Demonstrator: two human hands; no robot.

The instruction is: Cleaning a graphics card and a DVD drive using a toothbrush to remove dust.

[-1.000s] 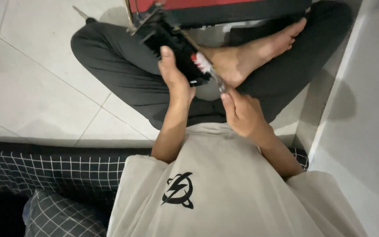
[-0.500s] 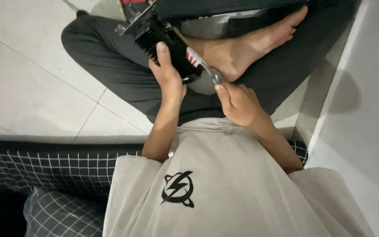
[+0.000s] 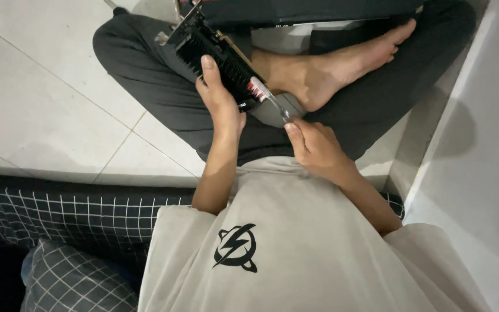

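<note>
I sit cross-legged on a tiled floor. My left hand (image 3: 219,98) grips a black graphics card (image 3: 215,55) with a finned heatsink and a metal bracket, holding it tilted over my lap. My right hand (image 3: 314,145) pinches a thin metal tool (image 3: 278,108), likely a small screwdriver, whose tip meets the card's near end by a red and white connector (image 3: 256,88). My bare foot (image 3: 342,66) lies just behind the card.
A dark case with a red edge (image 3: 295,8) lies on the floor at the top. A light wall (image 3: 480,144) rises on the right. A dark grid-patterned mattress (image 3: 59,214) and cushion (image 3: 76,283) lie at lower left. White floor tiles (image 3: 41,104) spread to the left.
The view has shifted, so the card and both hands sit lower and more central. My right hand has moved up to the card's near end with the tool.
</note>
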